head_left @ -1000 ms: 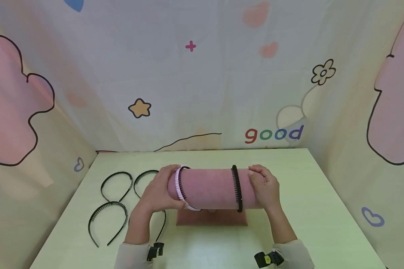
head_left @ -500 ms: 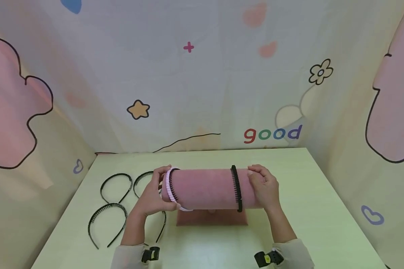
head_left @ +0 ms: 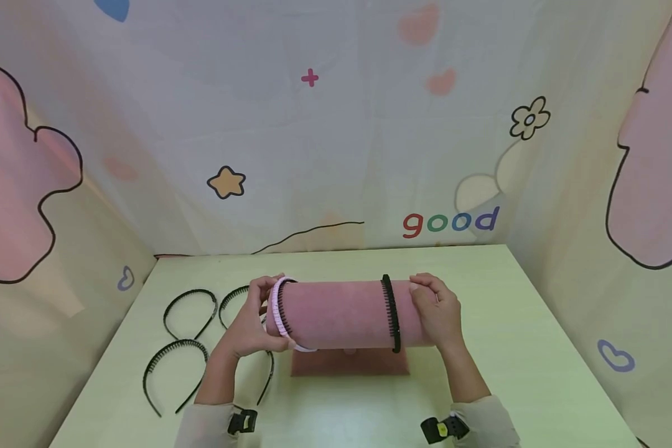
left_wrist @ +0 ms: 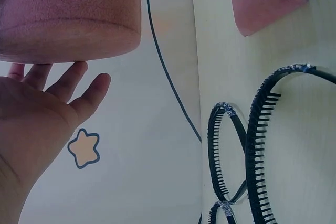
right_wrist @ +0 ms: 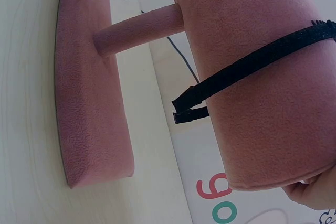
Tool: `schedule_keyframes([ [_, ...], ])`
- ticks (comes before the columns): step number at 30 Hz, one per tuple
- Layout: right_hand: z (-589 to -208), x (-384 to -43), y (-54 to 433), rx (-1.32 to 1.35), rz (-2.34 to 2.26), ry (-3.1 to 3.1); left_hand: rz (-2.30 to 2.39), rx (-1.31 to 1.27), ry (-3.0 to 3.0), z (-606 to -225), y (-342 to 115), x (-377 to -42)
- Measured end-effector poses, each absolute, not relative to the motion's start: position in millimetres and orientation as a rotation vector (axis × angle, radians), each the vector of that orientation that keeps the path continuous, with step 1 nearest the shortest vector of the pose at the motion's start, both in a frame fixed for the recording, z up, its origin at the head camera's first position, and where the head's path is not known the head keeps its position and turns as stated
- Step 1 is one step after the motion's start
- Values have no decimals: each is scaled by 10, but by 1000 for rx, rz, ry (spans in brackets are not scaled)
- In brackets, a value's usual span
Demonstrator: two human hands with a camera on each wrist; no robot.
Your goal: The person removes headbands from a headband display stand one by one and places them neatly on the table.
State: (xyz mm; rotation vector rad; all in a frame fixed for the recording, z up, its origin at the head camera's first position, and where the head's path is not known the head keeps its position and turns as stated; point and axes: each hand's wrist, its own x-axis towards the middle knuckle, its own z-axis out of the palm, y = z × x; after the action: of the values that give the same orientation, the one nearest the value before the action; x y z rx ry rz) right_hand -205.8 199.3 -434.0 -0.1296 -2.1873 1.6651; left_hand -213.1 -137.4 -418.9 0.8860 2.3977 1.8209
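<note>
Head view: a pink roller (head_left: 336,314) is lying level below centre, toward six o'clock, above its matching base (head_left: 350,364), which is resting on the pale worktop (head_left: 509,348). A short post (right_wrist: 139,30) is joining the two, as the right wrist view is showing. At the roller's nine o'clock end, the left hand (head_left: 249,326) is grasping a white headband (head_left: 276,311) that is circling the roller; the thumb is pressing at its lower front, while the fingertips are staying hidden behind. At the three o'clock end, the right hand (head_left: 442,311) is clasping the roller itself, thumb in front. Just to the nine o'clock side of that hand, a black headband (head_left: 394,311) is wrapping the roller, its two ends hanging close together beneath. Loose dark headbands (head_left: 187,341) are lying toward eight o'clock, some partly hidden behind the left arm. Comb teeth are lining their inner edges.
</note>
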Motion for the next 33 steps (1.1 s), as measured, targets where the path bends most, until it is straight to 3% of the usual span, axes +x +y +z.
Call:
schedule_keyframes([
  [10, -4051, -1869, 1867, -137, 1665, -2194, 1840, 866, 2378, -4180, -1354, -2166],
  [19, -4332, -2060, 1998, -118, 1672, -2191, 1895, 894, 2356, -4235, -1402, -2214],
  [33, -4342, -2071, 1993, -168, 1644, -2239, 1820, 824, 2288, -4262, -1395, -2204],
])
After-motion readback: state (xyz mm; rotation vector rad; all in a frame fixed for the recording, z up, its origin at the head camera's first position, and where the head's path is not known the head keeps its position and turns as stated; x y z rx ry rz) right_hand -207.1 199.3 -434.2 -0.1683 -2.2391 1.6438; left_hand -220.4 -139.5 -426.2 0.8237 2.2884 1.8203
